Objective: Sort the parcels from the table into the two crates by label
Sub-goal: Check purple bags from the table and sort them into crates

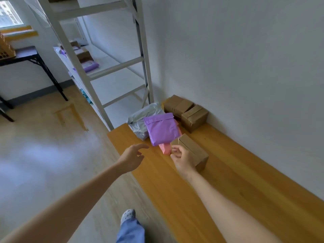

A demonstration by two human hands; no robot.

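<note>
Here, wooden table [228,172] against white wall [245,58]; left hand [131,158], right hand [184,160] loose, empty.

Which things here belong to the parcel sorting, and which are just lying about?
For the job: purple mailer, grey mailer, pink mailer beneath the purple one, near cardboard box, cardboard boxes by the wall, all on the wooden table. No crate is in view.
Lying about: white shelving rack, parcels on its shelf, black table, wooden frame on the floor.

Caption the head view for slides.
Left hand and right hand hover before a purple mailer overlapping a pink mailer and grey mailer, among cardboard boxes on a wooden table.
</note>
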